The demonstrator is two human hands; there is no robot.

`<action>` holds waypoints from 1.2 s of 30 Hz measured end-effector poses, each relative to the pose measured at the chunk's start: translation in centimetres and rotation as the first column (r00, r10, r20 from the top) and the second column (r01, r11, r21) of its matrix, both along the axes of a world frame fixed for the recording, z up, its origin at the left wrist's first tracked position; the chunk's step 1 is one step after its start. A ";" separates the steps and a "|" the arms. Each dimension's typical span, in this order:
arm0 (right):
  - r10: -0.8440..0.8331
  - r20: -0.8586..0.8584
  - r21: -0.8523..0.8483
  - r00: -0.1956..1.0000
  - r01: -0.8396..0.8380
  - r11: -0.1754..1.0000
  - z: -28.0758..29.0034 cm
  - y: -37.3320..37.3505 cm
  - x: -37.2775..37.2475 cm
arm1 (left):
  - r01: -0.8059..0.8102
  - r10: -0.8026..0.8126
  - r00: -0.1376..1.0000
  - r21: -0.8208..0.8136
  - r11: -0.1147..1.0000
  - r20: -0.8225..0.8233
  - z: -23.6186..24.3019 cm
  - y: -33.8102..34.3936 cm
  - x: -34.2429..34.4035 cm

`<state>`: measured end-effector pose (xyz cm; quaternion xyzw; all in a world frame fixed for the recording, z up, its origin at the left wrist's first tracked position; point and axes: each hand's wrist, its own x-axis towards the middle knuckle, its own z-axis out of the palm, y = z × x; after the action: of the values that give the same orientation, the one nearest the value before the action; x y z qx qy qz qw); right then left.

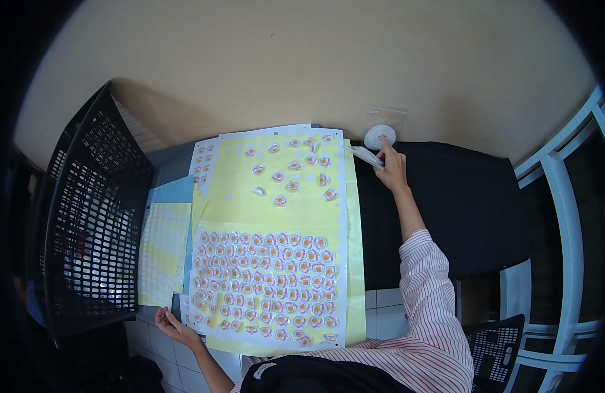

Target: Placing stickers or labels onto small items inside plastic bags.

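My right hand (392, 167) reaches to the far side of the table. Its thumb side pinches a flat, clear plastic bag-like piece (366, 157), while a stretched finger touches a white round disc (374, 136). My left hand (171, 323) is by the near left corner of a large yellow-and-white sheet (270, 219); its fingers are curled, and what they hold, if anything, is too small to make out. Dense rows of small round stickers (266, 275) with orange centres cover the sheet's near half. Several more stickers (292, 186) lie scattered on its far half, some with lifted edges.
A black perforated basket (96, 216) stands tilted at the left. Beside it lie pale yellow sheets (163, 245) over a blue sheet (173, 190). A clear zip bag (389, 118) is against the beige wall. Black cloth (453, 209) covers the right side; a white metal frame (559, 209) is beyond.
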<state>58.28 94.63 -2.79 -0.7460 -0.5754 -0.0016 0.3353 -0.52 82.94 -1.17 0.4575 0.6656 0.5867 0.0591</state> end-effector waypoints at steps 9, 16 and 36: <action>-0.059 -0.021 -0.026 0.998 0.059 0.998 0.3 1.1 0.1 | -0.003 0.003 1.000 0.003 1.000 0.017 -0.1 0.1 0.1; -0.089 -0.020 -0.114 0.996 0.086 0.990 1.7 1.1 -0.4 | -0.006 0.006 1.000 -0.013 1.000 0.002 0.2 0.1 -0.1; -0.147 -0.550 0.126 0.822 0.256 0.959 -1.5 2.4 5.2 | -0.004 0.004 1.000 0.019 1.000 0.005 0.0 0.2 -0.2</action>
<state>63.53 97.02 -4.30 -0.7371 -0.3736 0.1149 0.5513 -0.74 83.18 -1.18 0.4555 0.6606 0.5943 0.0551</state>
